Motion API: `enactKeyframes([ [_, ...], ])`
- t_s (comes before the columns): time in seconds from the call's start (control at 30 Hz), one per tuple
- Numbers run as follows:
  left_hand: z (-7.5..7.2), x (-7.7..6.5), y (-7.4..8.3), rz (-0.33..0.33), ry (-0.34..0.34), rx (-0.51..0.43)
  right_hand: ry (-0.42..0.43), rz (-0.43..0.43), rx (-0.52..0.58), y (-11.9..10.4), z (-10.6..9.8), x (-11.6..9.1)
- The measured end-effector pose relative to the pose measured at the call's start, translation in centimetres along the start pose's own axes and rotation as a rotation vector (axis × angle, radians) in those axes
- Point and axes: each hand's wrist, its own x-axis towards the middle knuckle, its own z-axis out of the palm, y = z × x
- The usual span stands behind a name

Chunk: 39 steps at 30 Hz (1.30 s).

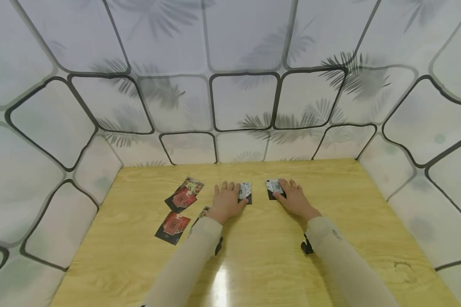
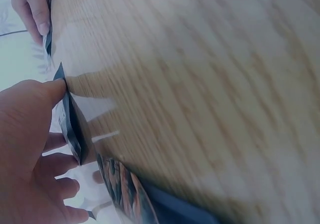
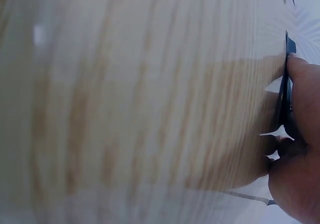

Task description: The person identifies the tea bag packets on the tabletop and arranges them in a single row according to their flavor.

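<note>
In the head view, my left hand [image 1: 227,202] is over a small white-and-black packet [image 1: 247,189], thumb at its near edge and fingers along its left side. The left wrist view shows this packet [image 2: 71,126] standing slightly off the wood, held between thumb and fingers. To the right, my right hand [image 1: 295,198] holds a similar packet [image 1: 272,186]; its thumb and fingers grip the edges. In the right wrist view, that packet [image 3: 285,94] is seen almost edge-on, with part of the hand cut off. A gap separates the two packets.
Left of the left hand lie overlapping red-and-black packets [image 1: 182,197] and another red-and-black one [image 1: 173,227]. A further packet [image 1: 195,219] is partly hidden by the left forearm. Patterned fabric walls [image 1: 242,102] border the wooden table [image 1: 261,256] at the back and sides.
</note>
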Motion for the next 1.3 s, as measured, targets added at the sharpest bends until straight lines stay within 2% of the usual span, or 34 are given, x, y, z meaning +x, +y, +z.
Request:
enactKeyframes([
  [0.5,1.1,0.9,1.5,-0.052,-0.004,-0.016,-0.009,0.019,-0.02,0.2,0.5,0.0],
  [0.67,1.1,1.2,2.2,-0.051,0.014,-0.029,0.01,0.023,-0.005,0.1,0.3,-0.1],
  [0.9,1.0,1.8,2.9,-0.062,0.0,-0.011,0.015,0.016,-0.023,0.2,0.2,0.2],
  [1.3,0.9,1.9,3.7,-0.073,0.0,0.009,0.014,0.017,-0.002,0.2,0.3,0.1],
])
